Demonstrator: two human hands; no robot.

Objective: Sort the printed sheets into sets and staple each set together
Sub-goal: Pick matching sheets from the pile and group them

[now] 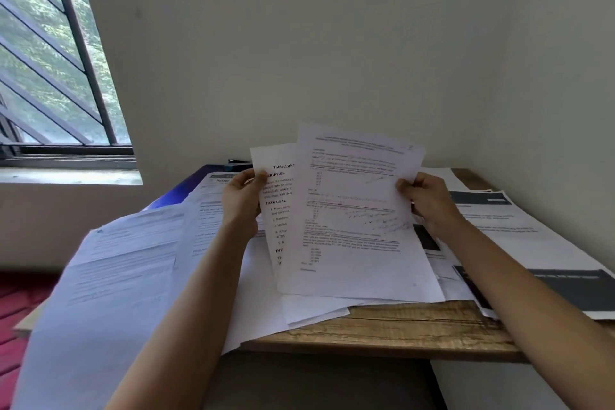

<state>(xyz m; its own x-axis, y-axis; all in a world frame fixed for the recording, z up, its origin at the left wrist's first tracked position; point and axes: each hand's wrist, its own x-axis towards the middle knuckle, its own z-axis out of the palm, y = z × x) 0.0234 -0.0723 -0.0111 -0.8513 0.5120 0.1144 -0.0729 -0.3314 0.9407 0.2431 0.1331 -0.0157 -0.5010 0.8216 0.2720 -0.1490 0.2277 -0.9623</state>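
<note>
Sheets [352, 210] in left hand [241, 203], right hand [429, 203]

Your left hand [241, 200] held the rear sheet [276, 196] and your right hand [429, 203] the front sheet [352, 216], overlapping it, above the bench [382, 329]. Loose sheets [126, 260] lay spread on the bench beneath, left and right.

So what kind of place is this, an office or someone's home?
Likely a plain room at home or a small office, used for paperwork: a wooden desk against a bare wall, loose printed sheets heaped over it, and a barred window facing trees.
</note>
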